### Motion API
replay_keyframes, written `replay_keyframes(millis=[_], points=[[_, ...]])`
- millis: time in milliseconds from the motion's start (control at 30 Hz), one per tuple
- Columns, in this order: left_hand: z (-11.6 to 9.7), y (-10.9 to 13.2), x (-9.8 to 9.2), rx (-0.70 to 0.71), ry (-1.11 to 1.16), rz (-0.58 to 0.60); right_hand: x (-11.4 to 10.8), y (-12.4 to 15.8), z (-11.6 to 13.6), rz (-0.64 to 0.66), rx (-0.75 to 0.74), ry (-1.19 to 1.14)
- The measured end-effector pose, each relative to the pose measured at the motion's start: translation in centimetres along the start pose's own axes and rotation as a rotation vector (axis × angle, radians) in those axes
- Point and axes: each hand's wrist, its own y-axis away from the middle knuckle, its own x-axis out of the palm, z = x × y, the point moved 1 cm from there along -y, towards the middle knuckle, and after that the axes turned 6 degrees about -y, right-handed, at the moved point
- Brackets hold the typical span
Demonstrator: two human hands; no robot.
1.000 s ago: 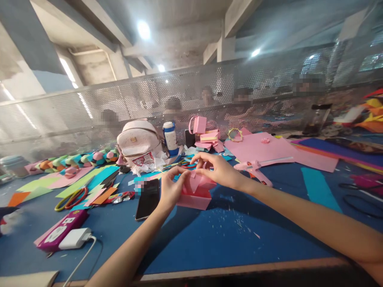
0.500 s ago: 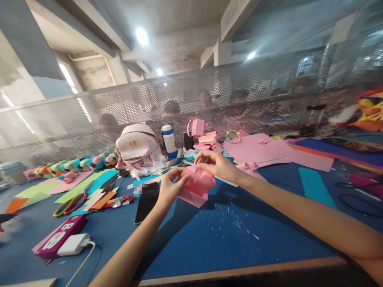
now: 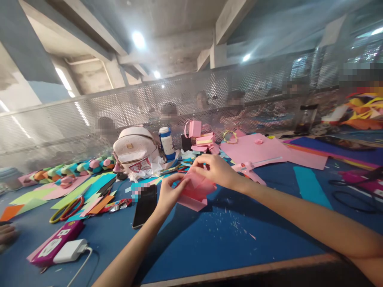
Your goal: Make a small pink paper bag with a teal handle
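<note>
The person's left hand [image 3: 171, 191] pinches the left side of a folded pink paper piece [image 3: 193, 202] between thumb and fingers, and the right hand [image 3: 217, 170] grips its upper edge from the far right side. I can't make out every fingertip, since the paper and the bent knuckles cover some of them. The piece sits between the two hands, over the middle of the blue table [image 3: 227, 255], its open folds showing on the near side.

Just left of the left hand lies a dark phone [image 3: 145, 206]. Right of the right hand, close to its wrist, I see a pink glue gun [image 3: 249, 171], with a large pink sheet [image 3: 254, 151] beyond it. A pale backpack [image 3: 134, 145] and a white-and-blue bottle [image 3: 166, 144] stand on the far side, near the perforated screen [image 3: 185, 89]. Off to the left are scissors [image 3: 66, 210] with yellow and red handles and, nearer, a purple power strip [image 3: 56, 244] with a white charger [image 3: 71, 251] in it.
</note>
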Motion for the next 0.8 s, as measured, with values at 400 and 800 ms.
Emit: replay_keyframes(millis=[400,800], points=[[0.7,-0.2,-0.5,-0.047,0.136,-0.068,0.2,-0.4,-0.7,0.13,0.067,-0.436],[0.7,-0.3,-0.6,-0.075,0.206,-0.113,-1.3,-0.5,-0.3,0.131,-0.17,-0.242]])
